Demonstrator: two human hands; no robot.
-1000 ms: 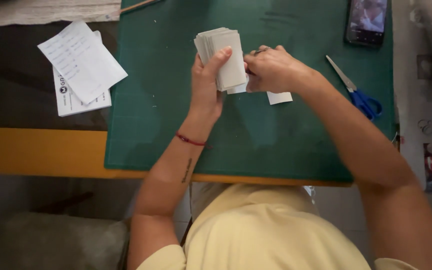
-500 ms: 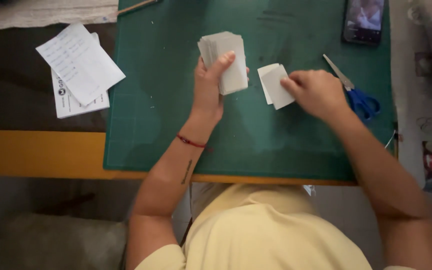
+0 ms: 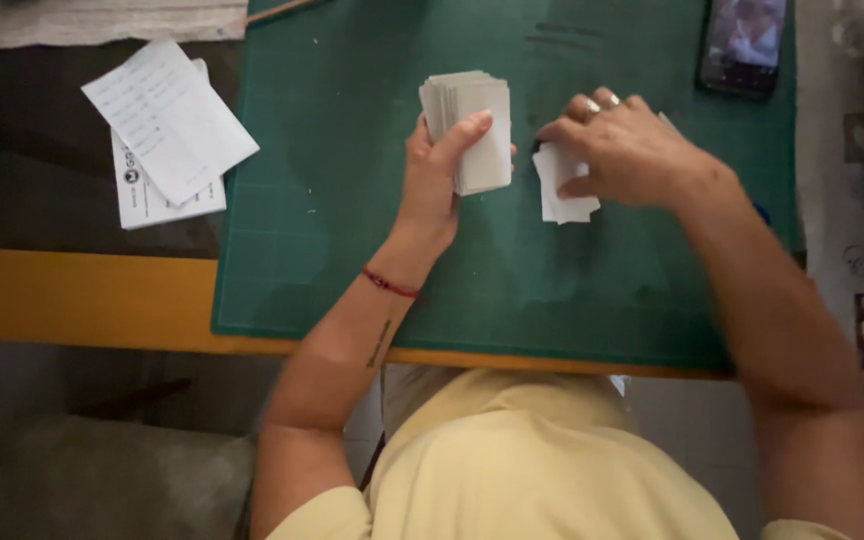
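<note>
Head view: left hand clasps a stack of white cards upright over the green cutting mat, long axis running away from the person. Just right of it, right hand presses fingertips on a small card pile lying flat on the mat.

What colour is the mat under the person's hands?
Dark green, with a faint grid of lines. The mat shows best in the head view, the only one.
</note>
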